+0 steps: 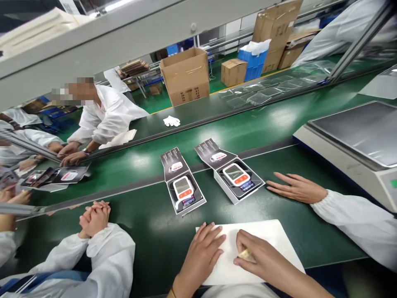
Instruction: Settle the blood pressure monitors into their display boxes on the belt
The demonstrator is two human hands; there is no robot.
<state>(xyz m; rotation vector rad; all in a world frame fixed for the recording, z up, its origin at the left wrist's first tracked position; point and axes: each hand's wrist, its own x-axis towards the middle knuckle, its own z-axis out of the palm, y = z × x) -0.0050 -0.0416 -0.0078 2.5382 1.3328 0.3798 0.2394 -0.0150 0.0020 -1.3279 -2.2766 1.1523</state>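
A white sheet (273,234) lies on the dark green table at my front edge. My left hand (203,253) rests flat on its left part, fingers stretched out. My right hand (259,254) is closed above the middle of the sheet, its fingers pinching a small pale yellow piece (245,254); most of that piece is hidden, so its kind cannot be told. Beyond my hands are two open boxes, a left box (173,204) and a right box (225,189). Each holds a white monitor with a grey screen and orange buttons, like a blood pressure monitor.
A co-worker's hand (296,188) lies on the table at right, near a scale-like machine (350,136). Another person's clasped hands (94,219) rest at left. A green conveyor belt (139,159) runs behind the boxes, with a white glove (171,121) beyond it.
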